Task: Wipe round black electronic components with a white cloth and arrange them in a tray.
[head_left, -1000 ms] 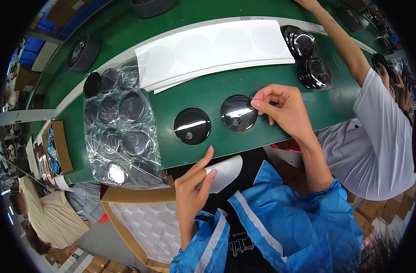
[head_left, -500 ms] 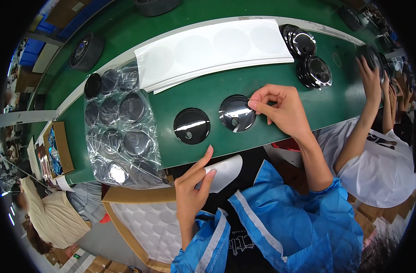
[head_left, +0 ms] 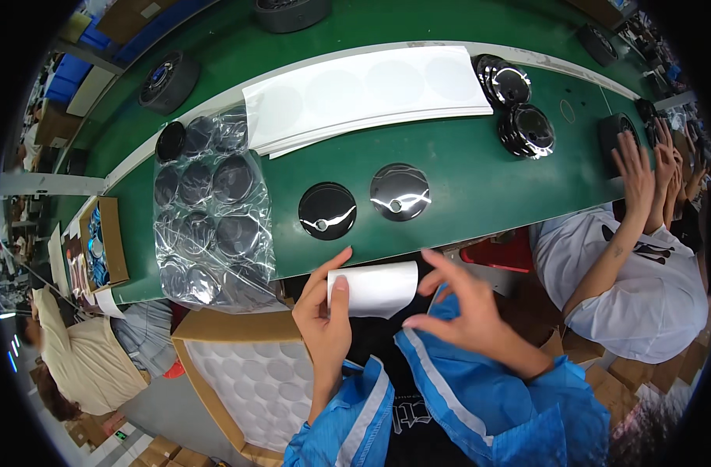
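Observation:
My left hand [head_left: 324,311] pinches a bent sheet of white paper [head_left: 375,288] at the table's near edge, thumb on top. Just right of that sheet is my right hand [head_left: 468,307], its thumb and fingers spread with nothing seen between them. Beyond my hands, two round glossy discs lie side by side on the green table. The black disc [head_left: 327,211] is on the left and the greyer, shinier disc [head_left: 400,192] on the right. Each has a small round hole near its near edge, and neither is touched.
Clear plastic with dark discs in pockets [head_left: 215,222] lies at left. White sheets with faint circles [head_left: 363,89] are stacked behind, stacked black discs [head_left: 526,131] at right. A cardboard box [head_left: 238,327] stands below the table edge. A co-worker's hand [head_left: 635,175] reaches a black wheel-like part [head_left: 616,134].
My right hand has let go of the right disc's edge and come down beside the paper, fingers spreading. My left hand keeps the paper, which now faces up more. The co-worker's hand has shifted.

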Tool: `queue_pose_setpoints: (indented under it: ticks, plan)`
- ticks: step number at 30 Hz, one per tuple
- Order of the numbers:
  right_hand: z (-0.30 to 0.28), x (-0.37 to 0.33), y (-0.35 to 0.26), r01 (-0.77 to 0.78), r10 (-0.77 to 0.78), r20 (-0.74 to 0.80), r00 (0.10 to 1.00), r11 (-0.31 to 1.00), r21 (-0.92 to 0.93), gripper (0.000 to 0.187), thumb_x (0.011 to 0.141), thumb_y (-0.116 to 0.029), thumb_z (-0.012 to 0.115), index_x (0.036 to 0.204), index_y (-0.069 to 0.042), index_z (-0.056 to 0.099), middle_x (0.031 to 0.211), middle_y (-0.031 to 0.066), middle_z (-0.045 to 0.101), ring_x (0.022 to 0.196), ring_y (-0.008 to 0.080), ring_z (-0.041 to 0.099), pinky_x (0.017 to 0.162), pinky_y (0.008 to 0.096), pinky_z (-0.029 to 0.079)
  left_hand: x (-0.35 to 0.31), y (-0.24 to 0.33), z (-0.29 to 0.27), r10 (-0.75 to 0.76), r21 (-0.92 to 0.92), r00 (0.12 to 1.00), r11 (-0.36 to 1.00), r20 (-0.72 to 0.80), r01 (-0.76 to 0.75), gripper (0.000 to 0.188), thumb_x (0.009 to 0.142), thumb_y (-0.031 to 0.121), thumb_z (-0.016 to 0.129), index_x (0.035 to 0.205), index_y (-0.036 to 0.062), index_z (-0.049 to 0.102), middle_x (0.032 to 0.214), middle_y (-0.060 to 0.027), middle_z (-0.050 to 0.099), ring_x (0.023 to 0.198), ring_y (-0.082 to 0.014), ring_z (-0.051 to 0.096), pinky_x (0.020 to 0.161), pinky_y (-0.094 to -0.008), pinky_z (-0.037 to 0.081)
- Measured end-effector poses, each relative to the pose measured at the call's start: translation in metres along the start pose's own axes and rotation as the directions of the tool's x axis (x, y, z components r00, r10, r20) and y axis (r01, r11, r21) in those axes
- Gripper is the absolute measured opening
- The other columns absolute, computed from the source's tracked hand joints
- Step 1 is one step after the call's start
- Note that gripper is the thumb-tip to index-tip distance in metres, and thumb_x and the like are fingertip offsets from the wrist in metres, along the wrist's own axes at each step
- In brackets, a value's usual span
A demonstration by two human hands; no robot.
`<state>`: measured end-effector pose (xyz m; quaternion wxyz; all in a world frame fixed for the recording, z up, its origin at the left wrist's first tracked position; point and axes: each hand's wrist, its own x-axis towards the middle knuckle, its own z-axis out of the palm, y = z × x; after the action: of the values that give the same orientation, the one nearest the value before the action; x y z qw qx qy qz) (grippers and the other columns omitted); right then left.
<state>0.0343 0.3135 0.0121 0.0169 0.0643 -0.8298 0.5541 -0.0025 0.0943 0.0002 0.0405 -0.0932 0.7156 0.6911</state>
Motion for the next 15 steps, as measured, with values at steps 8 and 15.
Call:
queue_pose_setpoints:
  ticks: [8, 15]
  plan:
    - [0.008, -0.005, -0.006, -0.323, 0.363, 0.082, 0.928, 0.677, 0.661, 0.088, 0.089, -0.008, 0.089, 0.163, -0.003, 0.042, 0.103, 0.0120, 0.072, 0.088, 0.0202, 0.073, 0.081, 0.0315, 0.060, -0.018, -0.004, -0.017, 0.009, -0.233, 0.982, 0.972, 0.189, 0.036, 0.023, 0.101, 0.008, 0.073, 0.115, -0.0094, 0.078, 0.166, -0.0219, 0.050, 0.148, -0.0317, 0.054, 0.118, -0.0407, 0.045]
    - [-0.005, 0.013, -0.025, 0.373, -0.424, -0.028, 0.905, 0.824, -0.427, 0.051, 0.086, -0.009, 0.087, 0.134, -0.001, 0.070, 0.104, 0.0114, 0.072, 0.092, 0.0241, 0.073, 0.079, 0.0329, 0.061, -0.036, 0.011, -0.022, 0.229, 0.194, 0.957, 0.945, 0.175, -0.262, 0.023, 0.094, 0.009, 0.077, 0.109, -0.0070, 0.081, 0.163, -0.0269, 0.051, 0.149, -0.0357, 0.054, 0.123, -0.0465, 0.039]
